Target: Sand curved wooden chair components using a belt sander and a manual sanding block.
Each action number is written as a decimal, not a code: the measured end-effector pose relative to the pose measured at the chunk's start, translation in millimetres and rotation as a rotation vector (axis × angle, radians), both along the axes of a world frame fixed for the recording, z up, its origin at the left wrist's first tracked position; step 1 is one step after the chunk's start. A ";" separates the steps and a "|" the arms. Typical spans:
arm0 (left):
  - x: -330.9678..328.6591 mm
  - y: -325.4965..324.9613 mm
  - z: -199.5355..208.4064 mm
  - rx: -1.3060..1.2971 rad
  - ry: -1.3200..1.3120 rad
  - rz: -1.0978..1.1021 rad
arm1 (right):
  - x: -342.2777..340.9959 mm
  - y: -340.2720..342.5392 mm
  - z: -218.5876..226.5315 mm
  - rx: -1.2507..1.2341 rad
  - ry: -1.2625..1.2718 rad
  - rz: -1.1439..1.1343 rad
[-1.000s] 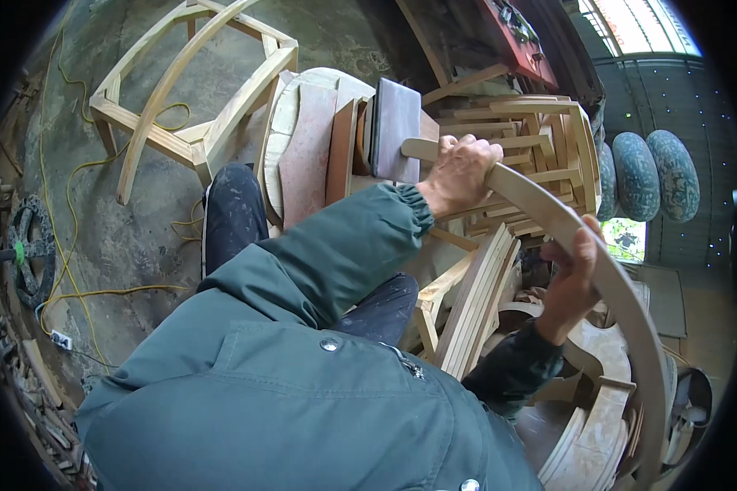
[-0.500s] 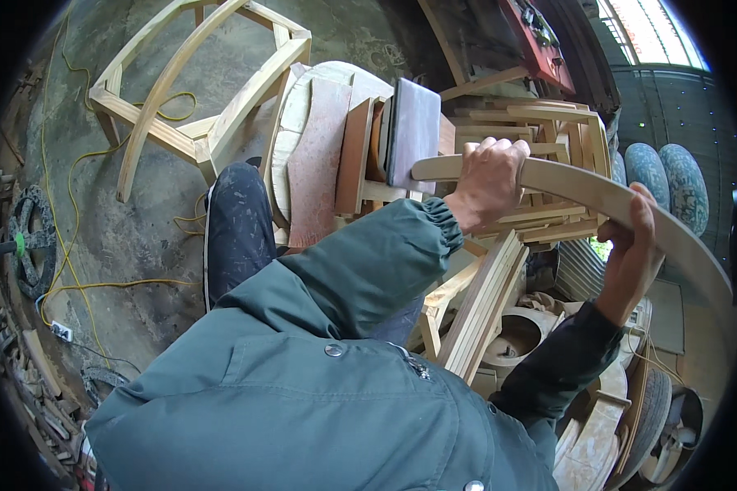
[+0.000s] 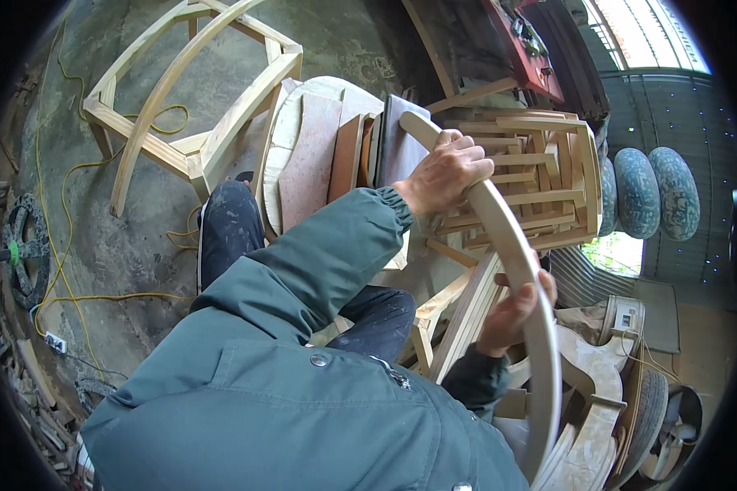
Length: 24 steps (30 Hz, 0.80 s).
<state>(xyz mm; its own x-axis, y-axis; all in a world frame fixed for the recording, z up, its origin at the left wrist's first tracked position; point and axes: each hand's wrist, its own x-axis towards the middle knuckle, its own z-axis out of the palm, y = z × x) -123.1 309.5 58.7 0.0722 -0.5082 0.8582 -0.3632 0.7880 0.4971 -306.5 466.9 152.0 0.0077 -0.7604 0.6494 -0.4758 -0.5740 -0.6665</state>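
Note:
A long, curved, pale wooden slat [image 3: 504, 225] runs from the middle of the view down to the lower right. Near its upper end my left hand [image 3: 446, 170] is closed round it from above. My right hand [image 3: 517, 309] grips it lower down, with fingers and thumb at its edges and part of the hand hidden behind the wood. The slat's tip lies against or just over the grey flat face of an upright padded board [image 3: 400, 135]. Whether they touch I cannot tell.
Brown boards [image 3: 345, 159] stand beside the grey-faced one. A wooden frame [image 3: 209, 151] is on the concrete floor at upper left, near a yellow cord [image 3: 72, 270]. Stacked wooden frames [image 3: 561, 176] stand at right. Long strips [image 3: 467, 319] lie below my hands.
The slat has swung clockwise, its far end dropping from the right toward my body. My right hand has come down and left with it; my left hand has shifted slightly left.

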 end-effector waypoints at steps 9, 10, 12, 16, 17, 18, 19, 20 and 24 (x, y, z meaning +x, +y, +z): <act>6.8 -20.1 -35.3 -0.004 -0.216 0.021 | 15.0 22.1 -105.3 0.176 -0.317 -0.003; 8.5 -21.2 -37.1 -0.004 -0.220 0.022 | 17.7 21.8 -111.6 0.178 -0.358 -0.016; 14.6 -18.2 -37.8 0.009 -0.257 0.007 | 25.5 24.5 -109.5 0.191 -0.382 -0.016; 9.1 6.2 -17.4 0.053 -0.262 -0.002 | 13.7 41.7 -61.0 0.232 -0.317 -0.121; -0.1 13.7 -6.6 0.079 -0.221 -0.009 | 7.2 41.6 -37.9 0.213 -0.257 -0.153; -5.4 22.1 0.7 0.117 -0.181 -0.013 | 1.9 43.7 -13.6 0.207 -0.197 -0.182; -9.0 26.1 8.9 0.137 -0.143 -0.010 | -0.9 39.0 12.6 0.204 -0.163 -0.150; -7.6 33.5 27.4 0.187 -0.099 -0.041 | -1.1 32.8 40.6 0.197 -0.131 -0.131; -20.0 14.9 41.7 0.302 0.042 0.019 | 35.4 -24.1 121.1 0.179 -0.040 -0.196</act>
